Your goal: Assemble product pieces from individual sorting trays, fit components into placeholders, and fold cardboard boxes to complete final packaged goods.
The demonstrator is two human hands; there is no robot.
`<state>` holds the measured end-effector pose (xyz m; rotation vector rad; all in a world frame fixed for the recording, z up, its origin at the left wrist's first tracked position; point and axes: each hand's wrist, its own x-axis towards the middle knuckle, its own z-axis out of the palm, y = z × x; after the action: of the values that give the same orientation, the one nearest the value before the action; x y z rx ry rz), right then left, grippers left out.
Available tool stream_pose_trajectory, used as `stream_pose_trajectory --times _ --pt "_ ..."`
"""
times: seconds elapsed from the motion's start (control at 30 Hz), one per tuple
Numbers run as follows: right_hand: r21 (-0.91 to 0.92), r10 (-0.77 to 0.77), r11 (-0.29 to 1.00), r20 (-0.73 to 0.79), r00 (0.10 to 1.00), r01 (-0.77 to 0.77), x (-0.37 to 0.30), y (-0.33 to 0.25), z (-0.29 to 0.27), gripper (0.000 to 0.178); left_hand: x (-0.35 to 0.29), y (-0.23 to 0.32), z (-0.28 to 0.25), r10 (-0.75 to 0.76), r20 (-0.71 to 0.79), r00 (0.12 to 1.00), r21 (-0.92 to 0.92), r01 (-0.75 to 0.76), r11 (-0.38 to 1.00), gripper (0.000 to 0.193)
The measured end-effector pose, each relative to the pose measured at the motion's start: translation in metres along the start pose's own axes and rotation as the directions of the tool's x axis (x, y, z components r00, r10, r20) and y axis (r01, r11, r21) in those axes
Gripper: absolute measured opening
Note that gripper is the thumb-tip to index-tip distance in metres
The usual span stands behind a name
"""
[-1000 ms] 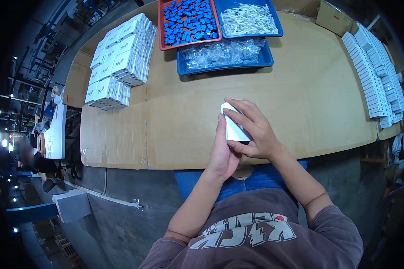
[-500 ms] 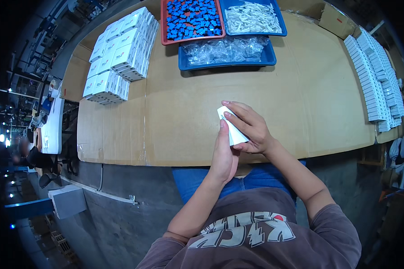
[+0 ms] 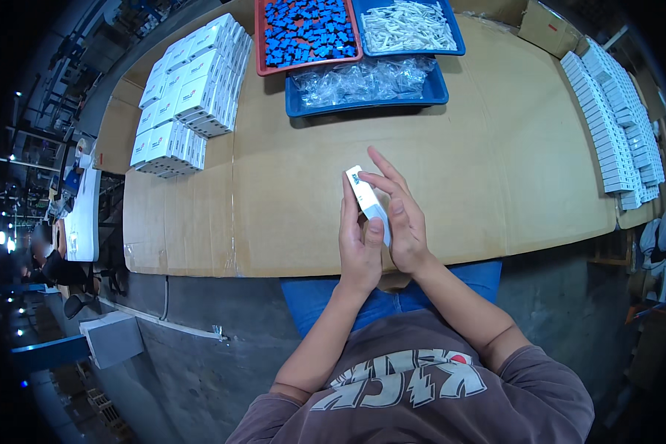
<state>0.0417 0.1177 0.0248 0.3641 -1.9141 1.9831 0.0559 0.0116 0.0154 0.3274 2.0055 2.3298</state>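
Observation:
A small white cardboard box is held upright on a slant between my two hands, above the near part of the table. My left hand is closed round its left side, with the fingers along the far edge and the thumb over the lower end. Against its right side lies my right hand, one fingertip pressing near the upper end and the index finger lifted off. The palms hide part of the box, and whether its flaps are closed I cannot tell.
Stacked white boxes stand at the far left, with rows of small white boxes at the right. At the back are a red tray of blue pieces, a blue tray of white sticks and another blue tray of clear plastic bags.
The box has turned so its narrow printed side shows. My right index finger has lifted off it, and my left thumb has moved across its lower end. The view has shifted slightly.

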Motion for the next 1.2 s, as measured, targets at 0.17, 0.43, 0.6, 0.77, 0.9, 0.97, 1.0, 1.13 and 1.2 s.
stream_pose_trajectory --times 0.17,0.43,0.6,0.77,0.9,0.97,1.0,1.13,1.2 --pt "0.014 -0.019 1.000 0.130 0.991 0.017 -0.003 0.001 -0.004 0.045 0.001 -0.004 0.002 0.035 -0.064 0.997 -0.043 -0.037 0.998 0.085" --pt "0.066 0.084 0.993 0.177 0.981 -0.097 -0.010 0.005 -0.009 0.053 -0.008 -0.006 0.000 -0.164 -0.075 0.984 -0.100 0.156 0.983 0.074" --pt "0.040 0.028 0.998 0.228 0.973 -0.038 -0.005 0.002 -0.026 0.076 0.008 0.033 0.004 -0.467 -0.011 0.884 -0.375 0.430 0.822 0.068" --pt "-0.199 -0.098 0.966 0.296 0.950 0.162 -0.007 0.017 -0.036 0.075 0.007 0.036 0.005 -0.579 0.031 0.815 -0.434 0.533 0.727 0.066" --pt "-0.212 -0.181 0.945 0.297 0.938 0.249 -0.006 0.020 -0.035 0.073 0.003 0.024 0.003 -0.556 0.039 0.830 -0.425 0.517 0.742 0.066" --pt "-0.229 -0.193 0.936 0.304 0.933 0.268 -0.006 0.023 -0.039 0.073 0.005 0.026 0.005 -0.592 0.049 0.804 -0.436 0.550 0.712 0.066" --pt "-0.254 -0.190 0.927 0.317 0.929 0.276 -0.007 0.025 -0.041 0.074 0.004 0.024 0.005 -0.594 0.047 0.803 -0.436 0.551 0.711 0.066" --pt "-0.303 -0.175 0.915 0.299 0.938 0.267 -0.011 0.030 -0.038 0.078 0.003 0.021 0.009 -0.590 0.035 0.806 -0.500 0.526 0.688 0.065" --pt "-0.294 -0.161 0.925 0.271 0.949 0.241 -0.015 0.030 -0.034 0.080 0.003 0.021 0.013 -0.581 0.030 0.813 -0.521 0.509 0.685 0.065"
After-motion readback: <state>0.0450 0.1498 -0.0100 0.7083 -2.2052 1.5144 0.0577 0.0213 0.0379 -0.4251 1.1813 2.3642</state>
